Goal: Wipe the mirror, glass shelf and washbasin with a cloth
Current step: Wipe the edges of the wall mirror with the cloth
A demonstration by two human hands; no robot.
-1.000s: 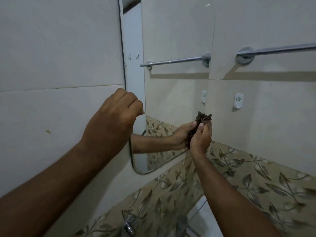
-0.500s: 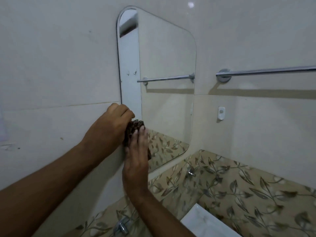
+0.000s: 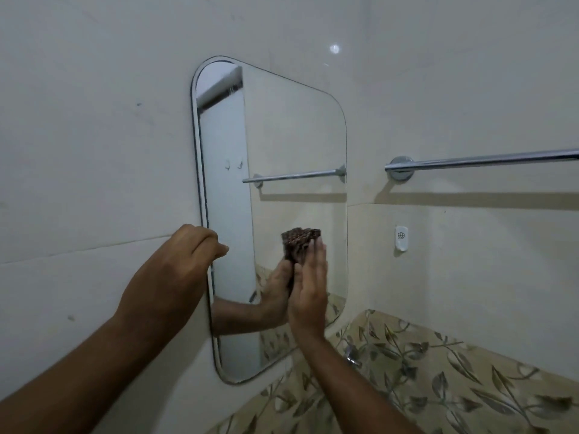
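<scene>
Our right hand (image 3: pixel 308 296) lies flat, fingers straight and together, pressing a dark brown cloth (image 3: pixel 300 244) against the mirror (image 3: pixel 294 145); the cloth shows only above the fingertips, the rest hidden behind the palm and its reflection. Our left hand (image 3: pixel 185 267) has its fingers curled at the mirror's left edge, about level with the cloth; we cannot tell whether they grip the edge or only rest against it.

Half a second ago the cloth sat hard by the left hand at the mirror's left edge; now it is over toward the right edge, in the lower half of the glass. The left hand has kept its place. The whole mirror, top corners included, now falls in view.

A towel rail (image 3: pixel 482 161) runs off the frame's right side, cut off there, and repeats in the glass. A small white wall hook (image 3: pixel 401 238) sits below it. A leaf-patterned tile band (image 3: pixel 454 380) crosses the lower wall, with a blurred metal fitting (image 3: pixel 352 358) just beside our right wrist. The washbasin and glass shelf lie outside the frame.
</scene>
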